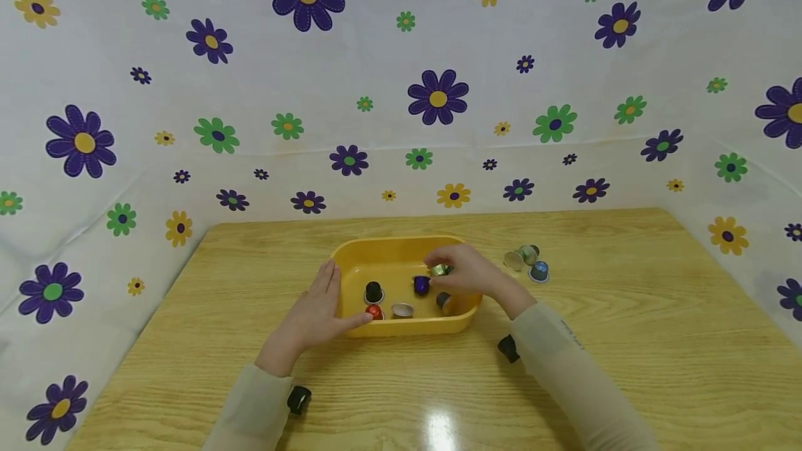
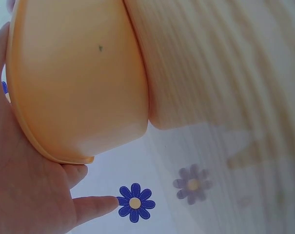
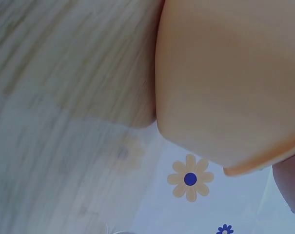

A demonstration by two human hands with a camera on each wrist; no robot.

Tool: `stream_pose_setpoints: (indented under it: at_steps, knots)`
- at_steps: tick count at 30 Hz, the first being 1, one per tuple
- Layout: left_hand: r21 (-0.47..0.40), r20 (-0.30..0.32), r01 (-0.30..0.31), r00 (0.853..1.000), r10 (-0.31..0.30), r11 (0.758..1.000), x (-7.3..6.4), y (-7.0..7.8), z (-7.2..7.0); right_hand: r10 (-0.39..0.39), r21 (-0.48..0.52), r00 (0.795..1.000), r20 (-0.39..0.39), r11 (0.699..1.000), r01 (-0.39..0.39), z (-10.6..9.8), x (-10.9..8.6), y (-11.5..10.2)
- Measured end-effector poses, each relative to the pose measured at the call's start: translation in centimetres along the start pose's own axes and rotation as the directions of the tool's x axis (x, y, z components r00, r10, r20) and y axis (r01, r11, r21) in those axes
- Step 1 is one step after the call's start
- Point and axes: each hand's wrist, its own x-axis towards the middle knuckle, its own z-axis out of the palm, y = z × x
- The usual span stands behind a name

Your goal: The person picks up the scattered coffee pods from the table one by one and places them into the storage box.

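Note:
A yellow plastic tub (image 1: 401,328) stands on the wooden table with several coffee capsules inside. My left hand (image 1: 313,308) rests on its left end, fingers straight along the rim and thumb over the front edge. That palm lies against the rim in the left wrist view. My right hand (image 1: 466,271) reaches over the tub's right end, index finger bent and thumb apart. Between them a green capsule (image 1: 441,269) shows, partly covered. A purple capsule (image 1: 421,285) lies by the thumb tip; whether either is pinched cannot be told. The right fingertips are out of the right wrist view.
Also in the tub are a black capsule (image 1: 373,291), a red capsule (image 1: 374,311), a silvery capsule (image 1: 402,310) and a dark capsule (image 1: 443,300). Right of the tub lie a blue capsule (image 1: 539,271) and pale capsules (image 1: 514,260). Flowered cloth (image 1: 376,89) hangs behind the table.

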Motion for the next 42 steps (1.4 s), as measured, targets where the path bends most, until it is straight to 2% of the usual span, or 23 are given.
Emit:
stream_pose_setpoints:
  at_steps: [13,16,25,31,42]
  knots:
    - [0.008,-0.010,-0.001,1.000,0.001,1.000,0.3,-0.3,0.3,0.004,0.013,0.998,-0.055,1.000,-0.003,-1.9,-2.1,1.3]
    - [0.012,-0.011,-0.003,1.000,0.004,1.000,0.5,-0.3,0.3,0.033,0.014,0.997,-0.070,0.999,-0.032,-2.6,-2.7,1.7]
    - [0.018,-0.015,-0.005,1.000,0.005,1.000,0.4,-0.3,0.0,0.063,-0.083,0.988,-0.138,0.994,-0.075,-4.2,-4.6,2.9]
    - [0.017,-0.003,-0.005,1.000,0.005,1.000,0.1,-0.3,0.4,0.120,-0.086,0.982,-0.146,0.987,-0.133,-4.7,-6.1,4.2]
    - [0.016,-0.011,-0.021,1.000,0.021,1.000,0.2,-0.1,0.1,0.151,-0.070,0.974,-0.169,0.984,-0.165,-7.0,-8.3,5.4]
